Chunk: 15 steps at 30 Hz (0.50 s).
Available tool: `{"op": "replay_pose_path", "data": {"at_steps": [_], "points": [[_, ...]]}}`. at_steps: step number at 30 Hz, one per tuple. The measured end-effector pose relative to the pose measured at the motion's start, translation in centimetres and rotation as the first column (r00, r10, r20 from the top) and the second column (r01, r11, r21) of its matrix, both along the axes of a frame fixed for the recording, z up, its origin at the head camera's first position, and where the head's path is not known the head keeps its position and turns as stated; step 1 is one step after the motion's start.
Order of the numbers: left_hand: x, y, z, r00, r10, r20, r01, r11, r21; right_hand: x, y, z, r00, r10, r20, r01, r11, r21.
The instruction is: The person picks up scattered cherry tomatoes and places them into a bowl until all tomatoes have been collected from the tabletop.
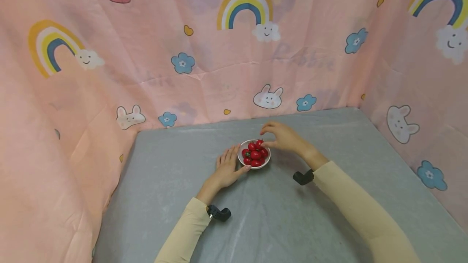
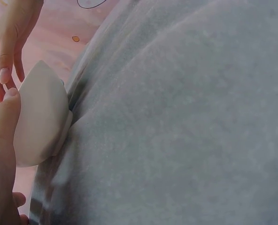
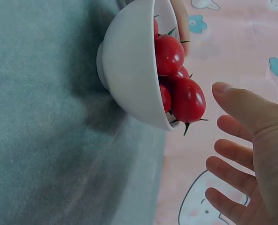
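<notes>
A small white bowl (image 1: 239,160) stands on the table, heaped with several red cherry tomatoes (image 1: 255,155). My left hand (image 1: 226,171) rests against the bowl's left side, its fingers straight and its thumb along the near rim. From the left wrist view, that thumb lies at the rim of the bowl (image 2: 42,112). Over the right edge of the bowl hovers my right hand (image 1: 285,137), fingers spread and holding nothing. The right wrist view has its thumb close to a tomato (image 3: 188,99) with a green stem that sticks out past the rim.
Grey cloth covers the table (image 1: 164,165). A pink curtain (image 1: 204,88) printed with rainbows, flowers and rabbits hangs along the back and both sides. Each wrist carries a black camera mount, such as the right one (image 1: 303,177).
</notes>
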State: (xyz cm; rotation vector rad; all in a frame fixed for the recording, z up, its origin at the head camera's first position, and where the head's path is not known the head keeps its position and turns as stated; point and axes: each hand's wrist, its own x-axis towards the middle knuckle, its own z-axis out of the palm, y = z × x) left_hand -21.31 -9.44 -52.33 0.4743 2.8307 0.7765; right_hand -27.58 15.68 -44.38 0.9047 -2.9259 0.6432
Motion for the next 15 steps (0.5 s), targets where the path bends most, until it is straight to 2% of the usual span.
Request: {"op": "replay_pose_path", "data": {"at_steps": [8,15], "points": [[0.0,0.0,0.0,0.999,-0.018,-0.043,0.018,1.0,-0.009,1.0,0.1,0.5,1.0,0.014,-0.013,-0.014,0.999,-0.029],[0.3,-0.4,1.7,0.994,-0.044,-0.1,0.04,0.998,-0.041,2.3,1.0,0.6,0.996,0.042,-0.077,-0.044,0.999,-0.017]]}}
